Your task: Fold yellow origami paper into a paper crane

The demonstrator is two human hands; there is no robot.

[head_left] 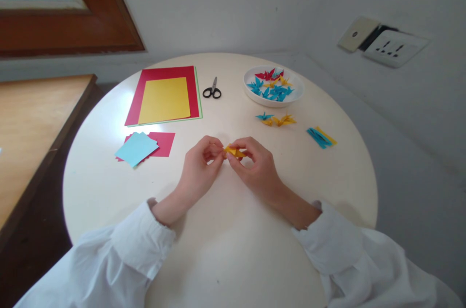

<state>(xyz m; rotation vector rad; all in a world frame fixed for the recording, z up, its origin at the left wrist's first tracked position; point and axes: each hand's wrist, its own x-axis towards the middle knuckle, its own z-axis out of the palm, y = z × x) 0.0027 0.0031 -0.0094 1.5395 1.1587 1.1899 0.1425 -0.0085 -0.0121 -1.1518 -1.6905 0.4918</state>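
Note:
A small yellow folded paper crane (235, 152) is held between my two hands over the middle of the round table. My left hand (202, 164) pinches its left tip between thumb and fingers. On the other side, my right hand (257, 164) grips its body with thumb and forefinger. The fingers hide part of its shape. Beyond my right hand, yellow paper cranes (285, 120) and a blue paper crane (264, 116) lie on the table.
A white dish (248, 95) holds several red, yellow and blue cranes. Scissors (213, 89) lie left of it, by large coloured sheets (165, 99). Small paper squares (137, 148) are at the left, blue and yellow strips (321, 137) at the right. A wall borders the white table (225, 249).

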